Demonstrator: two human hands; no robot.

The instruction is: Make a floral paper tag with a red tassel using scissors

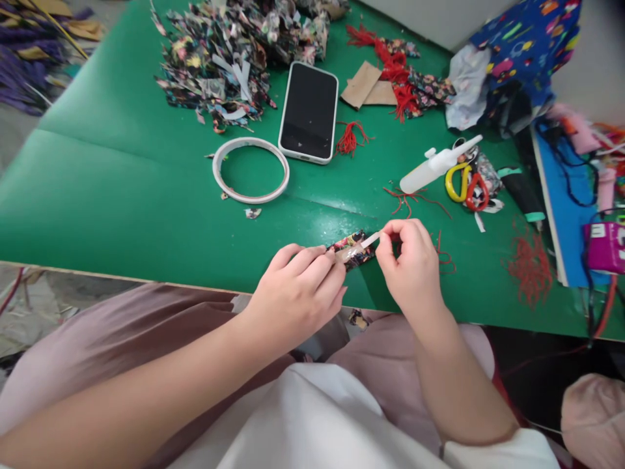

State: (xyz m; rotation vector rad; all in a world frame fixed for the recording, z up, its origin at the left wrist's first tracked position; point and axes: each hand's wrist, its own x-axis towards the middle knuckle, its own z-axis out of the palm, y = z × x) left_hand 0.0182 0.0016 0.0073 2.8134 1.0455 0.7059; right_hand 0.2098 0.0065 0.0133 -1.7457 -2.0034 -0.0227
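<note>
Close to the table's near edge, my left hand (307, 280) lies with fingers together, holding down a small dark floral fabric piece (360, 256). A shiny, pale tan patch runs along the middle of that fabric. My right hand (410, 264) pinches the end of a thin white strip (371, 239) between thumb and fingertips. The strip's other end touches the shiny patch. Whether it is a stick or a peeled backing I cannot tell. My left fingers cover one end of the fabric.
On the green table (122, 189) lie a roll of tape (218, 179), a phone (310, 111), a white nozzle bottle (430, 168), scissors (456, 182) and red threads (531, 270). A heap of floral scraps (215, 58) sits at the back; a blue board (561, 202) is at right.
</note>
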